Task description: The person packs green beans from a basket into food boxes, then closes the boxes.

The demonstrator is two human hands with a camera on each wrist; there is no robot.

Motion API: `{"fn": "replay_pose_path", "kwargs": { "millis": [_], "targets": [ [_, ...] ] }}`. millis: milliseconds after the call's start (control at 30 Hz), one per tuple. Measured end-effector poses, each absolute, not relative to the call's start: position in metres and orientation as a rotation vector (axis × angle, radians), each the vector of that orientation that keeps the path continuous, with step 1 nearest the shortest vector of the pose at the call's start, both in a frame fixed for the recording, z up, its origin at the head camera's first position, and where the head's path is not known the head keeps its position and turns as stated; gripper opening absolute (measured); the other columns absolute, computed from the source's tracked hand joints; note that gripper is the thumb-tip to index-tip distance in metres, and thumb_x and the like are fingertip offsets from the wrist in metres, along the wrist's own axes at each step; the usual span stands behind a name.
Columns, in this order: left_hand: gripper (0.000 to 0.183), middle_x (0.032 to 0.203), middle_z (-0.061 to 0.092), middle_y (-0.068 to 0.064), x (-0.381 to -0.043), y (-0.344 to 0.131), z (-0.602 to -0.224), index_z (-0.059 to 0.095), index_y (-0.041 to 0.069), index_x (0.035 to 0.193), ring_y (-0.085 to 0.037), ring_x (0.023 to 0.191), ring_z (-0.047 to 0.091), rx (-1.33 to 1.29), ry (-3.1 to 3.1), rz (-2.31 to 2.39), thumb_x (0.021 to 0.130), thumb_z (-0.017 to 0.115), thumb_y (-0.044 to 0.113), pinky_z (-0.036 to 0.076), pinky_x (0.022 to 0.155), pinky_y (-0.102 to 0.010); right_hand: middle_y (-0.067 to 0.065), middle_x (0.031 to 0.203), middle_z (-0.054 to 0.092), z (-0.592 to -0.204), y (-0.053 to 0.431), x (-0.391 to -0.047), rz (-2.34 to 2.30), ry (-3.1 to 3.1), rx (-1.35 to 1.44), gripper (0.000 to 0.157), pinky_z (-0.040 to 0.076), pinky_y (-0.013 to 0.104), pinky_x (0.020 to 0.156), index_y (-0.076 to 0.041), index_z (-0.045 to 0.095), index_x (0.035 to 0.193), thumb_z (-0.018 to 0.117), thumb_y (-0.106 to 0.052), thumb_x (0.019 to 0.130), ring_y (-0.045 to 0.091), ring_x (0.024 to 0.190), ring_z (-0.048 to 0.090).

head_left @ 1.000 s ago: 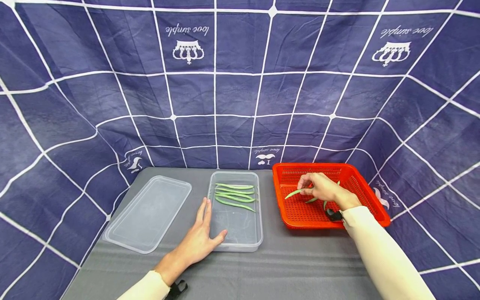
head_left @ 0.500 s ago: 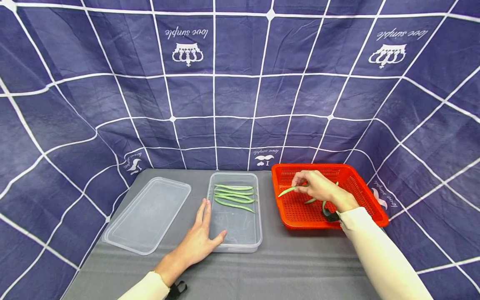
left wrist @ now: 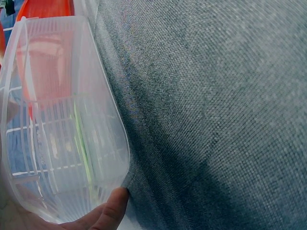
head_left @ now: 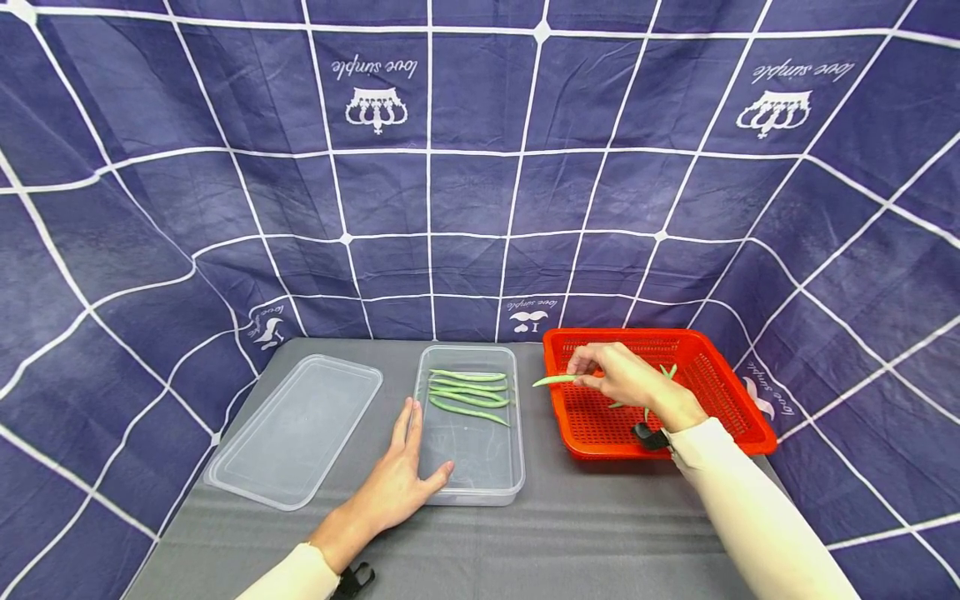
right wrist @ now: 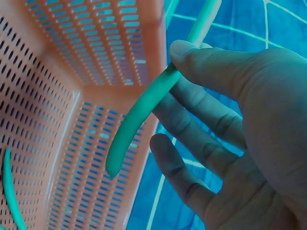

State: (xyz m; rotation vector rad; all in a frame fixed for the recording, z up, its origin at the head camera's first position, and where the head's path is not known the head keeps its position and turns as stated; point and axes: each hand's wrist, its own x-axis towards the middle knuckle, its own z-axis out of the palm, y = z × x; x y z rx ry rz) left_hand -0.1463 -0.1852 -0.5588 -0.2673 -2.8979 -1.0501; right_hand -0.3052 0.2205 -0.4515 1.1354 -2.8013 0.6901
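Observation:
Between thumb and fingers my right hand [head_left: 618, 377] pinches a green bean [head_left: 553, 380], above the left side of a red perforated basket [head_left: 600, 450]. In the right wrist view the curved bean [right wrist: 144, 105] crosses under the thumb, its lower end hanging free. More green beans [head_left: 667, 372] lie in the basket, partly hidden by the right hand. My left hand [head_left: 397, 479] rests with straight fingers against the left side of a clear plastic container [head_left: 472, 462]. Several green beans [head_left: 468, 390] lie side by side across the container's far half.
A clear flat lid [head_left: 300, 429] lies on the grey tablecloth [head_left: 480, 550] to the left of the container. A strip of tablecloth separates container and basket. Behind and at both sides hangs a blue curtain [head_left: 472, 192] with white lines.
My right hand has moved left with the green bean, whose tip now reaches past the basket's left rim. More of the beans in the basket show. The left hand stays in place.

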Motion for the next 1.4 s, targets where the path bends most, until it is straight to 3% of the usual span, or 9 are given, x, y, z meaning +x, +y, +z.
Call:
{"fn": "replay_pose_path", "kwargs": {
  "millis": [133,500,1400],
  "targets": [
    [0.118,0.196,0.005,-0.027,-0.146,-0.185,-0.558,0.010,-0.006,0.185,-0.057,0.166,0.048,-0.272,-2.891,-1.048,0.107,0.081,0.047,0.051,0.128,-0.066,-0.010,0.091,0.080,-0.450,0.212,-0.302,0.679,-2.790,1.158,0.019,0.065,0.047,0.088,-0.017,0.081,0.106,0.091,-0.003,0.099,0.006,0.087,0.073],
    [0.117,0.195,0.006,-0.028,-0.146,-0.184,-0.557,0.011,-0.006,0.184,-0.056,0.167,0.047,-0.271,-2.888,-1.039,0.107,0.082,0.045,0.051,0.129,-0.065,-0.012,0.091,0.079,-0.450,0.183,-0.296,0.638,-2.788,1.193,0.014,0.061,0.033,0.084,-0.017,0.082,0.108,0.090,-0.009,0.101,0.004,0.087,0.071],
    [0.116,0.195,0.006,-0.027,-0.145,-0.184,-0.558,0.011,-0.007,0.184,-0.054,0.171,0.042,-0.271,-2.881,-1.047,0.107,0.082,0.044,0.049,0.131,-0.063,-0.005,0.093,0.082,-0.454,0.118,-0.290,0.683,-2.755,1.371,0.012,0.061,0.024,0.080,-0.009,0.083,0.113,0.086,-0.006,0.102,0.001,0.081,0.070]
  ]
}}
